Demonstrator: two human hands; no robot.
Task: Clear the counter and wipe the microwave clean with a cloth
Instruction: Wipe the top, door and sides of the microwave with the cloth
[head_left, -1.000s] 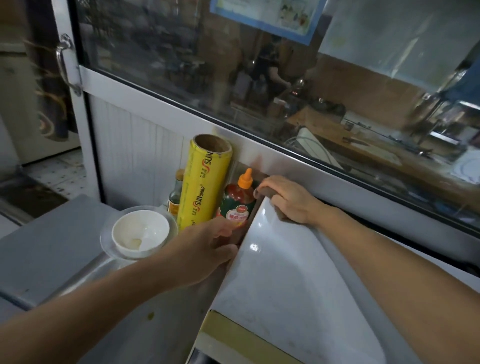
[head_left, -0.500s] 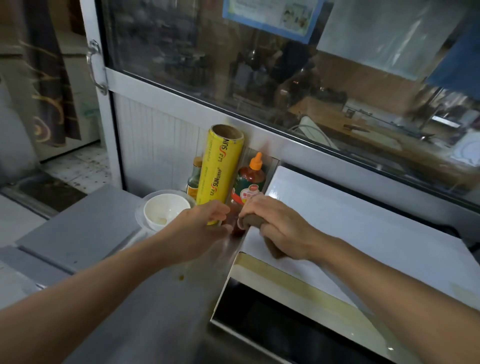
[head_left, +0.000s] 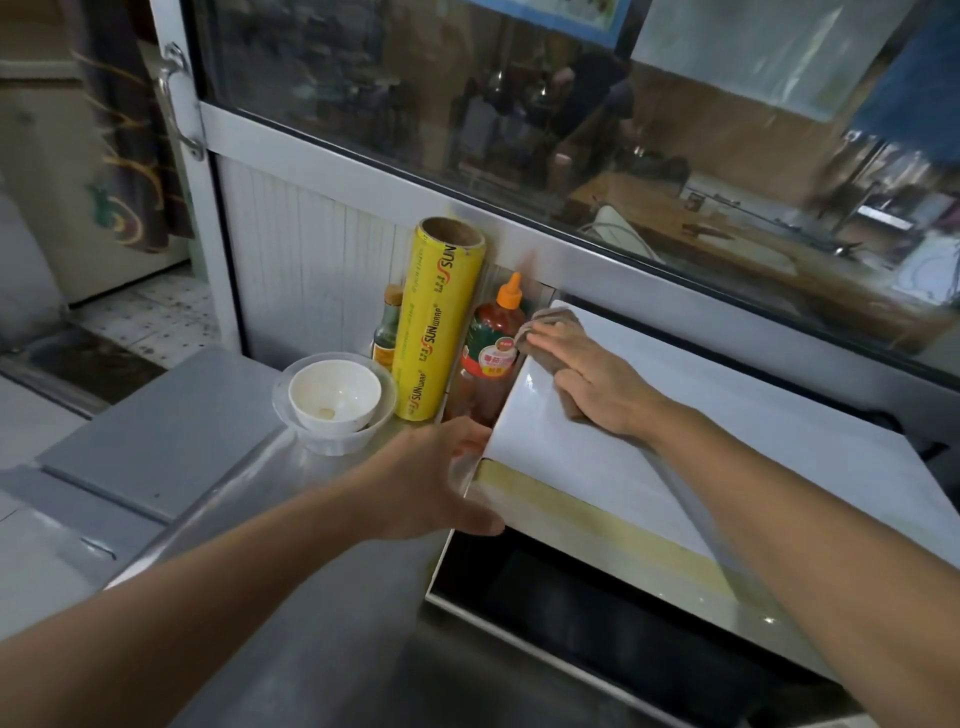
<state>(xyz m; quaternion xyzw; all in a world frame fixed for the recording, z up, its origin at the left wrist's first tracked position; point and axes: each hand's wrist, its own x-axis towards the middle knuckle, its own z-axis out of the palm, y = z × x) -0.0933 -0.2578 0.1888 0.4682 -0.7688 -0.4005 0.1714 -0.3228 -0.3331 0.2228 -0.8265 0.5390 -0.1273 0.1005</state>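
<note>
A white microwave (head_left: 753, 447) with a dark glass door stands on the steel counter (head_left: 322, 597). My right hand (head_left: 587, 376) lies flat on its top near the back left corner, fingers straight, pressing a grey-brown cloth (head_left: 553, 327) against the surface. Only the cloth's edges show around the fingers. My left hand (head_left: 441, 478) rests against the microwave's front left corner, thumb along the front edge, holding nothing.
Left of the microwave stand a red sauce bottle (head_left: 493, 348) with an orange cap, a tall yellow cling-wrap roll (head_left: 439, 322) and a small dark bottle (head_left: 388, 332). A white bowl (head_left: 335, 397) sits inside a clear dish. A window runs behind the counter.
My right hand has slid with the cloth from the microwave's front left edge back to the rear left corner and flattened out. My left hand has stayed at the front left corner.
</note>
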